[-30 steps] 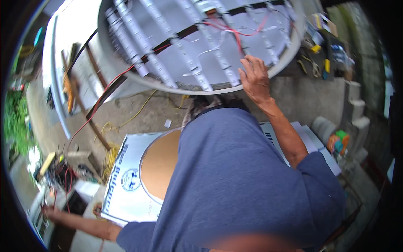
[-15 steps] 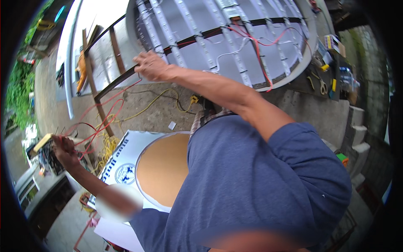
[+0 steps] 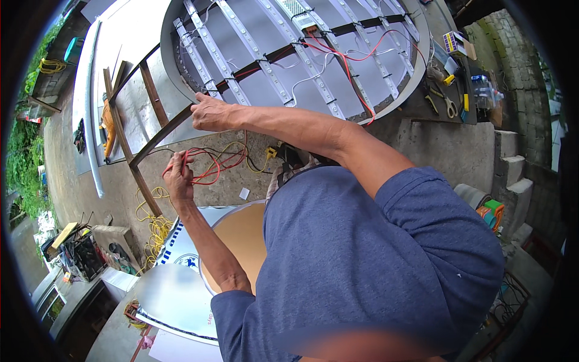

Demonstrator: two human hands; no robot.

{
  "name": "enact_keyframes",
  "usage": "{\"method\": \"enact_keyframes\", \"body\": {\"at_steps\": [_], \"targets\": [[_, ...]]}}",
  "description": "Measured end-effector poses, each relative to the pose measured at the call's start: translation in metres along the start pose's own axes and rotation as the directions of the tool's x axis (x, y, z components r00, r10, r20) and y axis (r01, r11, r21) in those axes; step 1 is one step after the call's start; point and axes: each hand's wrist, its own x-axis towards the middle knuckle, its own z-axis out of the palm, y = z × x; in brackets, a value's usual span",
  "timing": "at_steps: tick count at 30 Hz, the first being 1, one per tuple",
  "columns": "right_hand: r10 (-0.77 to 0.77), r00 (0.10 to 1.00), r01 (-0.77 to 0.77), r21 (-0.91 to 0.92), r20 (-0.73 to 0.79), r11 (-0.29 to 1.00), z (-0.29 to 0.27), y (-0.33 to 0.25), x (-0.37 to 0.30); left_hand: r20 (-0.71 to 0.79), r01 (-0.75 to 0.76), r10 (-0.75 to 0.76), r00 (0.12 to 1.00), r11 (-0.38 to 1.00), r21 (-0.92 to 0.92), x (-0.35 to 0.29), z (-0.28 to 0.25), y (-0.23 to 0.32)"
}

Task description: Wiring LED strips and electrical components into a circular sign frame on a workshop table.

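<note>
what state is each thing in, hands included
left hand: closed on red wires
red wires: loosely looped, bunched at the hand
right hand: fingers curled at the frame's edge; grip unclear
round frame: open, interior exposed
light strips: mounted in rows, no clear glow
power box: seated among the strips, wires at its end
yellow cord: partly heaped, partly trailing on the ground

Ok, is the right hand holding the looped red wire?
No, the left hand holds the looped red wire, while the right hand is at the oval frame.
</note>
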Motion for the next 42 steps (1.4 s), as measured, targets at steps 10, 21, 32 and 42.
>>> {"method": "enact_keyframes", "body": {"at_steps": [10, 21, 32, 42], "targets": [[-0.041, 0.983, 0.090, -0.277, 0.176, 0.957, 0.005, -0.016, 0.002, -0.041, 0.005, -0.005, 0.999, 1.000, 0.007, -0.008, 0.017, -0.015], [-0.087, 0.994, 0.079, 0.122, 0.062, 0.989, -0.039, -0.007, -0.010, -0.009, 0.076, -0.079, 0.997, 0.981, -0.179, -0.033, 0.032, -0.051], [0.163, 0.865, 0.095, 0.474, -0.475, 0.875, -0.079, -0.123, 0.050, -0.389, 0.039, 0.265, 0.882, 0.783, 0.621, 0.000, 0.128, 0.035], [0.089, 0.670, 0.321, 0.395, -0.737, 0.861, -0.155, -0.116, 0.003, 0.290, -0.587, 0.718, 0.632, 0.200, 0.785, 0.013, 0.038, 0.082]]}}
